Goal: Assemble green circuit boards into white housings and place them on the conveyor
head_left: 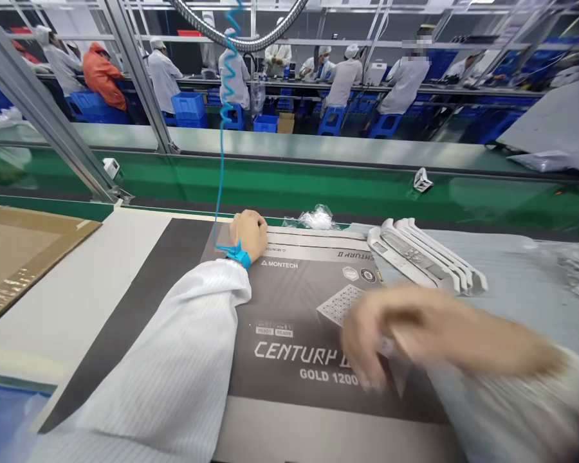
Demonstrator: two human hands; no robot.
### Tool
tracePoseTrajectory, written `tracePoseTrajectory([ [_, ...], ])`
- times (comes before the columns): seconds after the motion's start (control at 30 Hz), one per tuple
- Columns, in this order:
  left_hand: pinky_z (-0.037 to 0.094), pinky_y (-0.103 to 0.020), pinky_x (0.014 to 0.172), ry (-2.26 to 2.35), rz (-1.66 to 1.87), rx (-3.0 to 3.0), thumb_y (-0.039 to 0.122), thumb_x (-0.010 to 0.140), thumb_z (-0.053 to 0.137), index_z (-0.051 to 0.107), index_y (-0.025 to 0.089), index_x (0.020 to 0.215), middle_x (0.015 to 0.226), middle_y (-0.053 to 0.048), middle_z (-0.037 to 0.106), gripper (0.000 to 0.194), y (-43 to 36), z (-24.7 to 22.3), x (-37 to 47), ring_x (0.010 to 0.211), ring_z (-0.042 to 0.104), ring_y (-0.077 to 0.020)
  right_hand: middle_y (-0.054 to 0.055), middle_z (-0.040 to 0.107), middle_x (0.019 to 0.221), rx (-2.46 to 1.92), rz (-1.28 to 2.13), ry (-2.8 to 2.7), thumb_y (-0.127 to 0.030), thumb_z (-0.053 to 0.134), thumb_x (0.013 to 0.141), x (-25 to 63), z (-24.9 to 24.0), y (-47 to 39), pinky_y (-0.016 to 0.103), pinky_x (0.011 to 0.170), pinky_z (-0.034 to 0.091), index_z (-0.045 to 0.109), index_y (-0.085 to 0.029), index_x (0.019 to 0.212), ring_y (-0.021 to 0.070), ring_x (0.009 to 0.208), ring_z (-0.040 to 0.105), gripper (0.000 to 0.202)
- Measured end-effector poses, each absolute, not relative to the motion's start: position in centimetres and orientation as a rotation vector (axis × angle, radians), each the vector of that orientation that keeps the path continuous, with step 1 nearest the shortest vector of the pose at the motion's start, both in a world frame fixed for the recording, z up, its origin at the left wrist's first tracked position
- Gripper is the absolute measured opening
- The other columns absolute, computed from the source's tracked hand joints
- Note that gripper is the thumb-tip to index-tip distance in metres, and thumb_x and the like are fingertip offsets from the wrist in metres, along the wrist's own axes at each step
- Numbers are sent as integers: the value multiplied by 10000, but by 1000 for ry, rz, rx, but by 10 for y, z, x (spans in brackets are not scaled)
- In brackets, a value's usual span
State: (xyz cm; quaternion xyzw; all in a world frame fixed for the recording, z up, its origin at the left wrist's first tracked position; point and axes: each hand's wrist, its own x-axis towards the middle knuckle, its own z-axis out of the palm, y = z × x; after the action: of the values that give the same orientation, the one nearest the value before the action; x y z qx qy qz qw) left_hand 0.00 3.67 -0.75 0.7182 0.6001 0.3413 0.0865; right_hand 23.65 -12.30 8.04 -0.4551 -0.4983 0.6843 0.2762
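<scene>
The MONTECH Century II box (289,296) lies on the workbench (96,276) before me, white plastic parts (422,257) beside its far right corner. My left hand (249,235) curls at its far edge; my blurred right hand (376,328) bends over its printed face. I cannot tell whether either grips anything.

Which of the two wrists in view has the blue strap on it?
The left wrist: the blue strap circles it, just beyond the white cuff, with a blue cord running down to it. The right wrist shows bare skin.
</scene>
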Motion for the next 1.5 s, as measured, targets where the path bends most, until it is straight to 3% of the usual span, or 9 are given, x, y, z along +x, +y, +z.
tracePoseTrajectory([
  [0.07,442,-415,955,1710,1001,2216,164,840,548,657,181,802,999,-85,684,116,33,-10,1,1003,591,-239,41,678,805,-1002,1792,-1233,-395,793,733,203,79,-79,351,769,470,707,-223,798,181,773,620,202],
  [0.1,441,-408,953,1670,990,2256,168,848,544,654,183,815,997,-78,681,115,30,-11,1,1000,588,-234,19,679,868,-953,1762,-1083,-344,793,740,188,71,-60,333,805,465,704,-234,862,160,799,612,187],
  [0.17,442,-398,942,1609,972,2321,174,870,529,644,187,838,1000,-73,673,120,26,-12,-1,997,576,-230,4,679,947,-912,1753,-871,-287,802,728,165,47,-31,296,802,460,689,-233,907,137,815,605,219],
  [0.33,451,-393,893,1599,941,2365,195,910,507,629,194,891,1025,-68,659,123,21,-11,0,1004,538,-248,-15,637,857,-862,1791,-739,-209,794,739,164,6,-11,257,792,453,680,-214,914,109,787,576,209],
  [1.1,441,-430,929,1523,976,2368,200,949,469,611,185,893,1089,-79,641,153,22,-12,3,1053,548,-249,-11,609,828,-814,1853,-708,-244,815,708,166,8,-17,244,767,418,659,-180,894,94,745,548,251],
  [1.27,430,-451,942,1488,994,2287,225,960,458,609,192,889,1108,-82,620,170,22,-13,1,1094,529,-257,-18,613,764,-1174,1848,-912,-332,781,747,177,43,-32,259,728,415,659,-184,815,98,699,524,203],
  [1.4,434,-456,943,1498,992,2219,231,966,447,607,204,886,1110,-74,610,181,22,-14,2,1093,521,-253,24,661,841,-1205,2161,-1551,-381,740,787,230,101,-14,281,725,447,690,-182,907,129,757,576,238],
  [1.43,440,-453,937,1497,990,2204,228,966,446,606,206,889,1111,-71,608,179,22,-14,2,1090,521,-251,30,667,810,-1285,2138,-1693,-409,711,806,250,111,3,292,693,454,690,-180,887,138,724,587,244],
  [1.5,453,-443,917,1497,989,2180,216,968,438,603,209,900,1117,-71,604,178,22,-13,3,1085,523,-248,52,683,778,-1544,1743,-1945,-424,684,817,296,115,50,333,689,454,689,-186,836,172,712,608,239],
])
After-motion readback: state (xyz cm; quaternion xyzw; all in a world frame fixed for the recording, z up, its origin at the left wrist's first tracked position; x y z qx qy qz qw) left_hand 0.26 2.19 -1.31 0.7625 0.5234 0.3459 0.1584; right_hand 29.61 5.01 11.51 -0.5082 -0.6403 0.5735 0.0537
